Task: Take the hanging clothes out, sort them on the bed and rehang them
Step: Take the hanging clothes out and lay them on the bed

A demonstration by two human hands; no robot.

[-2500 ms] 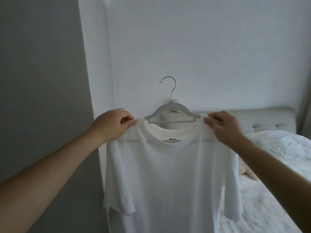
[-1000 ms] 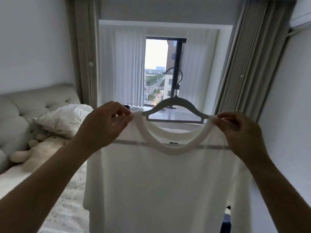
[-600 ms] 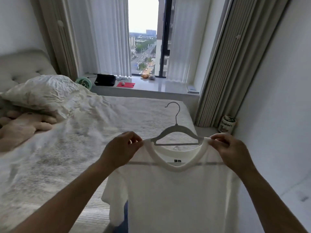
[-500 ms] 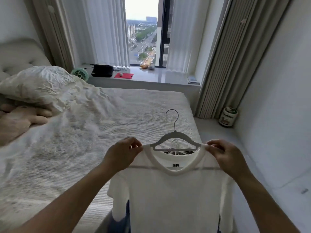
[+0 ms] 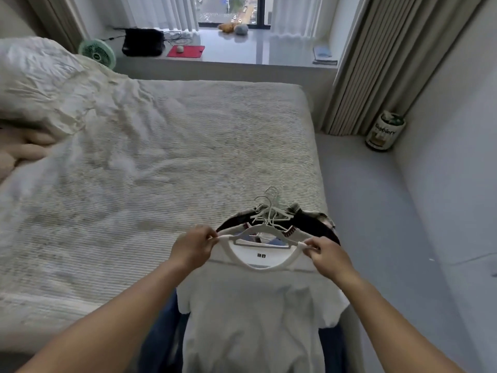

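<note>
At lower centre the left hand (image 5: 192,250) and right hand (image 5: 329,255) each pinch a shoulder of the white tee (image 5: 255,313), which has come down from chest height onto the pile (image 5: 312,224) at the bed (image 5: 161,170) corner, so laying-out is nearly done.

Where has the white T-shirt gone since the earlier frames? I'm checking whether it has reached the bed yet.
Yes. The white T-shirt, gripped by left hand and right hand, has come down over the bed's near right corner, above the clothes pile.

Beige curtains (image 5: 376,63) flank a window sill (image 5: 255,53) above grey floor (image 5: 376,211).
</note>
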